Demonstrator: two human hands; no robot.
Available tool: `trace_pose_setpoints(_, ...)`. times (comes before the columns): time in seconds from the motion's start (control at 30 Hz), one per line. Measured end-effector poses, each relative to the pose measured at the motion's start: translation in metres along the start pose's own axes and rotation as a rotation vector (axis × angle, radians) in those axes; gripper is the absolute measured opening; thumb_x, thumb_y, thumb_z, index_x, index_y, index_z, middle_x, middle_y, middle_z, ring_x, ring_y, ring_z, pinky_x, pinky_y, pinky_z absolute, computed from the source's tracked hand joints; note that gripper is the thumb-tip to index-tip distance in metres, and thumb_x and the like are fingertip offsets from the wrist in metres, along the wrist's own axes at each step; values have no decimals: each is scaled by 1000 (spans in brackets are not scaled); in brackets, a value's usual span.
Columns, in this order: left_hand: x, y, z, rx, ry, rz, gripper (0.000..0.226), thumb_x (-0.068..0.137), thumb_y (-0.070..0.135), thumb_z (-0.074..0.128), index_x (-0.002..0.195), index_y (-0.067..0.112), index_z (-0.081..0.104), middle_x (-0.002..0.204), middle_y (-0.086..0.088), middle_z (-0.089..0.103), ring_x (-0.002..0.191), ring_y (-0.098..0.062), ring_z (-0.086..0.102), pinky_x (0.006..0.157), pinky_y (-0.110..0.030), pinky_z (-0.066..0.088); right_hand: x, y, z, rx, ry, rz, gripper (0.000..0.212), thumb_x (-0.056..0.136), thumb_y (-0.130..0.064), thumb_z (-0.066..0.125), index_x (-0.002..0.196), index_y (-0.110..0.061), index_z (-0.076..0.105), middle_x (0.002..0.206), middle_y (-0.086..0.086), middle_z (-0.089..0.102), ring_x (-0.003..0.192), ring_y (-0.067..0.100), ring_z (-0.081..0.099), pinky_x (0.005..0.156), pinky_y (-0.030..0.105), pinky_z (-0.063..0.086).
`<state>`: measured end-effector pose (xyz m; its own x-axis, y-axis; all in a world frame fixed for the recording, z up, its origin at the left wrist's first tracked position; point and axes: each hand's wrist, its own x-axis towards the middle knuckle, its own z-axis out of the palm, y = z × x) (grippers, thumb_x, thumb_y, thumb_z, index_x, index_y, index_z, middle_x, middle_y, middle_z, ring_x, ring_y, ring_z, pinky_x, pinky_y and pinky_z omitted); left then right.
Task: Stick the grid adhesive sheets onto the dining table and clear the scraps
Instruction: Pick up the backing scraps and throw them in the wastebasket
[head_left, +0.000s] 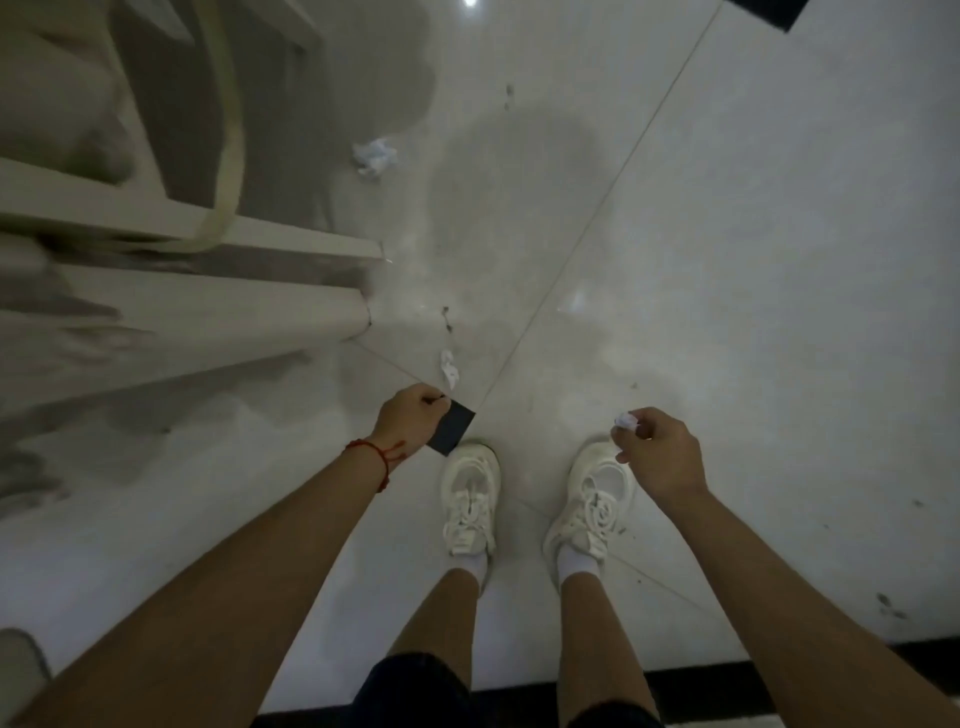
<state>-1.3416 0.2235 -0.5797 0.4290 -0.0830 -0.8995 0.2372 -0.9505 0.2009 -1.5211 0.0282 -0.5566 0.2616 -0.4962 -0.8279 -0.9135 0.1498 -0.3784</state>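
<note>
I look straight down at a pale tiled floor (727, 260). My left hand (410, 421) is closed on a flat dark rectangular card or scraper (454, 428) that sticks out to the right of the fist. My right hand (657, 457) pinches a small crumpled white scrap (627, 420) at its fingertips. A second small white scrap (449, 368) lies on the floor just beyond my left hand. A bigger crumpled white-and-blue wad (375, 155) lies farther away. The dining table top is not in view.
White furniture legs and rails (208, 312) fill the left side, with a pale strip (228, 156) hanging over a rail. My two white sneakers (470, 499) stand under my hands. Small dark specks dot the floor. A black band (779, 670) runs along the near edge.
</note>
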Motion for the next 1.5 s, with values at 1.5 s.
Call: trace_pose_setpoints(1.5,-94,79,6,-385,293,83,13,74,3,73,67,8,63,76,-11,68,68,-21,63,71,-28,55,-48,-6,-56,201,74,-55,13,89,-18,59,82,-9,63,71,12,65,56,9,62,56,13,48)
